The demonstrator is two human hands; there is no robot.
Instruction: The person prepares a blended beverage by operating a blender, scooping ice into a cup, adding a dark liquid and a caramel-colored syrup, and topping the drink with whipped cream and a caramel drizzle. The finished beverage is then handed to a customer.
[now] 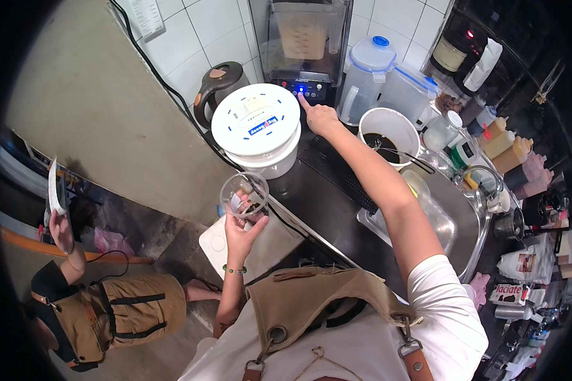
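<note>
My left hand grips a clear plastic cup with some dark contents at its bottom. With its index finger extended, my right hand touches the lit control panel of a blender and holds nothing. Above the panel, a transparent cover encloses the blender jar, which has light tan contents. A lidded white tub stands left of my right hand. To the right of that hand is a white bucket with dark liquid and a wire whisk in it.
An electric kettle stands behind the tub. Lidded plastic pitchers are beside the blender. A metal sink, squeeze bottles and a black perforated mat lie to the right. Another person in a brown apron is at the lower left.
</note>
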